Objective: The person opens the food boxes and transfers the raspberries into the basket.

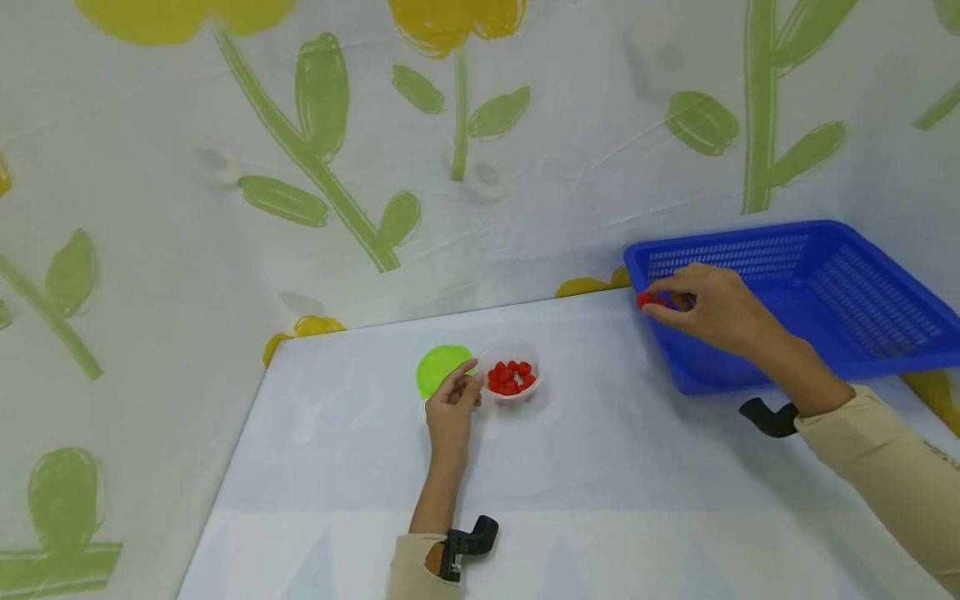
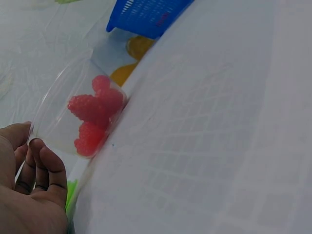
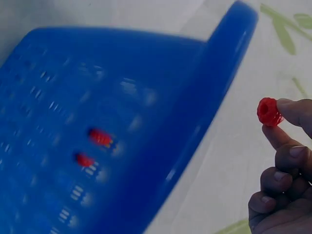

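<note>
My right hand (image 1: 705, 304) pinches a red raspberry (image 3: 267, 113) between thumb and index finger, above the left rim of the blue basket (image 1: 922, 367). Two more raspberries, one of them this blurred raspberry (image 3: 100, 137), lie inside the basket in the right wrist view. My left hand (image 1: 452, 408) holds the rim of a clear plastic cup (image 2: 58, 92) between thumb and fingertip. Several raspberries (image 1: 507, 377) are gathered in the bottom of that cup. A bright green lid (image 1: 441, 367) lies beside the cup, partly behind my left fingers.
The white tabletop (image 1: 570, 467) meets a flower-patterned sheet (image 1: 525, 208) along its back edge. The basket stands at the back right, with high perforated walls. A black wrist mount (image 1: 472, 537) sticks out from the left wrist, and another black mount (image 1: 768, 417) from the right.
</note>
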The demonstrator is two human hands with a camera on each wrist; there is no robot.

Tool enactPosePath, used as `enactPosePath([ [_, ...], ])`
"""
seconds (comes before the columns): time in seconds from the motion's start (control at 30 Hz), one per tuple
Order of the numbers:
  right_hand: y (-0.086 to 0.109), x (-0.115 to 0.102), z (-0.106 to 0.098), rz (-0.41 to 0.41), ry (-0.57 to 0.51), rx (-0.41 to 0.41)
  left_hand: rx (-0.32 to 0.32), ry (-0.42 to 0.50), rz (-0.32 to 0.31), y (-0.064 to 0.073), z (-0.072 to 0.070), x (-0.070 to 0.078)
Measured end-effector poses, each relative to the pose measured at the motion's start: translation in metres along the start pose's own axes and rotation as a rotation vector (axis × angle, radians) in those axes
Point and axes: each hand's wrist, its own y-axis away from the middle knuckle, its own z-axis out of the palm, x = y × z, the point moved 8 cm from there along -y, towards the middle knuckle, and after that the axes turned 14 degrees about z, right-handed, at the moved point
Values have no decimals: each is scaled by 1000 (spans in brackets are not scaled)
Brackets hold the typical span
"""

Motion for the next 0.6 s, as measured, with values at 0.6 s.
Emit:
enactPosePath([
  [0.6,-2,47,-11,112,56,-35,-27,3,-36,4,5,31],
])
